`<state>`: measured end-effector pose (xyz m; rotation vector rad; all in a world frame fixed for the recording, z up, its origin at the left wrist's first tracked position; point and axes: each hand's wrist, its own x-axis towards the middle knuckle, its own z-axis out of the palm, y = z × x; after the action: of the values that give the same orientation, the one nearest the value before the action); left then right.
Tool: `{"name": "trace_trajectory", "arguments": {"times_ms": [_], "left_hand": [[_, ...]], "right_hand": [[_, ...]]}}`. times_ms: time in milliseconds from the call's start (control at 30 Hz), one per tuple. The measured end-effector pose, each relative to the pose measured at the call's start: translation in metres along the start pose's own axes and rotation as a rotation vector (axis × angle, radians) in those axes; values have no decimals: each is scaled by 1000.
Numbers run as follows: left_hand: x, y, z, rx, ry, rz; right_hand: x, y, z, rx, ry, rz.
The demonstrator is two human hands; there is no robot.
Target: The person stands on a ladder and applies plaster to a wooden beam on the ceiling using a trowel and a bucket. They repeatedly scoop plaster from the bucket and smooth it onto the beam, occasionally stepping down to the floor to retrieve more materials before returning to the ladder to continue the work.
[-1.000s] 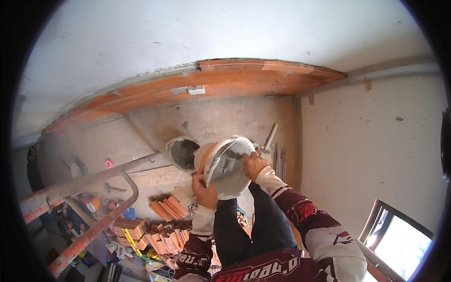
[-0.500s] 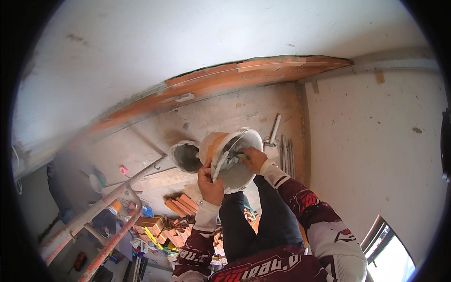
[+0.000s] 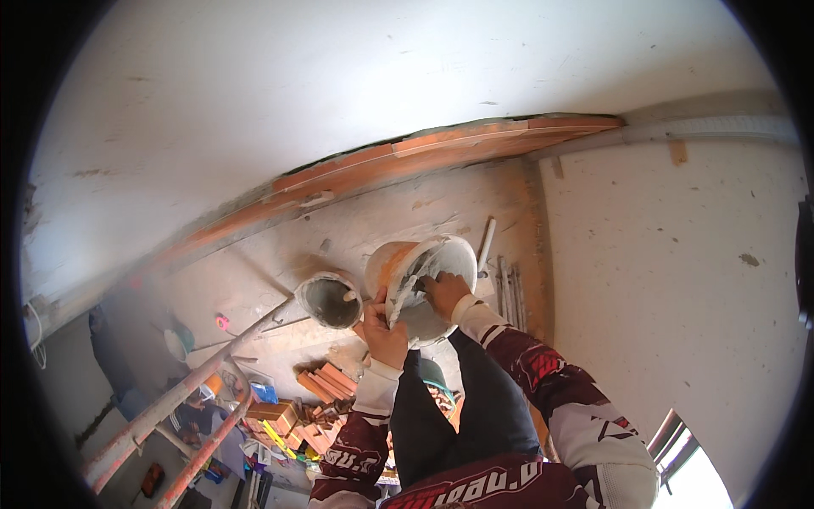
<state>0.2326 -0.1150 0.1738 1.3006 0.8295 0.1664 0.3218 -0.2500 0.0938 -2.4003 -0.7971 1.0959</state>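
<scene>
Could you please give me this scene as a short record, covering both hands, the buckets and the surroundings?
Left hand: gripping the near-left rim of the large bucket
Right hand: inside the large bucket's mouth; whatever it holds is mostly hidden
Large bucket: pale, orange patch outside, tilted toward the person
Second bucket: left of the large bucket, grey inside
Lower left: loose bricks, reddish metal rail
Ahead: orange brick strip along the white wall

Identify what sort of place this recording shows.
Likely a room under construction: a strip of bare orange brickwork, loose bricks below, and a bucket smeared with grey, mortar-like material.
</scene>
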Motion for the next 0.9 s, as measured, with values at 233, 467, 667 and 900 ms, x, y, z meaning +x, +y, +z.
{"name": "trace_trajectory", "arguments": {"times_ms": [233, 467, 667, 900], "left_hand": [[19, -38, -1, 73, -43, -100], [43, -55, 2, 85, -57, -201], [55, -59, -4, 28, -16, -275], [66, -45, 11, 123, -24, -148]], "right_hand": [[-3, 16, 9, 72, 64, 50], [-7, 41, 19, 154, 146, 181], [-34, 41, -4, 166, 337, 203], [-57, 31, -48, 130, 454, 192]]}}
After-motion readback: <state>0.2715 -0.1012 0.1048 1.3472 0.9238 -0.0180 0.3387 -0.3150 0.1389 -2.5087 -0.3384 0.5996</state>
